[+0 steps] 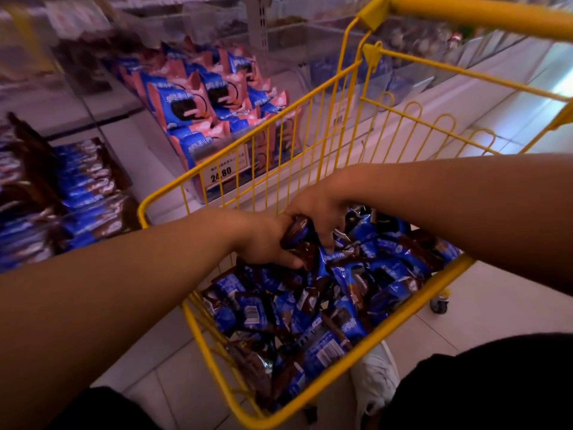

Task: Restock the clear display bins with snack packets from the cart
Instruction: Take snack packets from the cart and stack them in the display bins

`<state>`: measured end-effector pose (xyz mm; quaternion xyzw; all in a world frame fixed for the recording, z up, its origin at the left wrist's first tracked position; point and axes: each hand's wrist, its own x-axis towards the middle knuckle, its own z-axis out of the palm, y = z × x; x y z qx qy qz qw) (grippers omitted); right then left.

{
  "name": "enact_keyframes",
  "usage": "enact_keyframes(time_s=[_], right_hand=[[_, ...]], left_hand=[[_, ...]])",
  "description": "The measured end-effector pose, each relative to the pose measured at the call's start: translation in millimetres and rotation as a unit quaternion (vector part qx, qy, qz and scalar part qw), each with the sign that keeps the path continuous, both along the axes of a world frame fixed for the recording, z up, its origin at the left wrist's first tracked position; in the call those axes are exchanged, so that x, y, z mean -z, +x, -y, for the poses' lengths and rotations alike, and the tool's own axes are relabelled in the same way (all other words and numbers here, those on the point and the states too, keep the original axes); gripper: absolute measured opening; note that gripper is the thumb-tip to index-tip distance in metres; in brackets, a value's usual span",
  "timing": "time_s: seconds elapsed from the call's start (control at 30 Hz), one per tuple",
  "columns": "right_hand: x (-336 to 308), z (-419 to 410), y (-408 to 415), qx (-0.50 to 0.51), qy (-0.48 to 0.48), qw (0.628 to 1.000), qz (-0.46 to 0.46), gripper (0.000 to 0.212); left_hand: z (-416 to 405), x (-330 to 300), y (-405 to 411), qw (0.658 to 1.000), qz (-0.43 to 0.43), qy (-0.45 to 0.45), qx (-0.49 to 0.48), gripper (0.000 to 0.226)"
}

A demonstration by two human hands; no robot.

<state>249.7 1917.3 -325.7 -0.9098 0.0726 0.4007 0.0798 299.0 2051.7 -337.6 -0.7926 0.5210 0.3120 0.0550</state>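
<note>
Both hands down in the yellow wire cart [173,197], meeting over the far-left part of the load. Left hand [266,243] curled round a small bunch of blue-and-brown snack packets [296,234], thumb lying along the lower edge of the bunch. Right hand [319,212] above and just right of it, fingers bent down onto the same bunch, fingertips reaching into the pile; looks like a grip, though the palm side is hidden. Bunch held touching or just above the heap, cannot tell which.

Loose packets [310,321] filling the cart basket edge to edge, jumbled at all angles, some barcode side up.

Clear display bin [210,187] directly beyond the cart's far wall, stocked with blue-and-pink packets [186,107] standing upright in rows, price tag [221,173] reading 24.80 on its front. Second bin [124,169] to the left, holding blue-and-brown packets [83,181] of the same look as the cart's, stacked in rows. More bins further back and to the right, blurred, contents unclear.

Cart handle [465,10] at top right. Pale tiled floor [173,367] below the cart, 1 caster [438,305] visible at its right side. White shoe [376,377] beside the near corner of the cart.
</note>
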Motion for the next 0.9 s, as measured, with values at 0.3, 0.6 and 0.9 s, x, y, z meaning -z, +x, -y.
enact_keyframes(time_s=[0.3, 0.6, 0.9], right_hand=[[-29, 13, -5, 0.103, 0.089, 0.990, -0.024, 0.039], [-94, 7, -51, 0.182, 0.135, 0.937, 0.268, 0.016], [-98, -74, -83, 0.003, -0.022, 0.755, 0.656, 0.041]], left_hand=[[1, -16, -11, 0.997, -0.043, -0.051, -0.041, 0.074], [-59, -72, 4, 0.928, -0.213, -0.183, -0.246, 0.019], [-116, -103, -7, 0.665, -0.535, -0.342, -0.392, 0.034]])
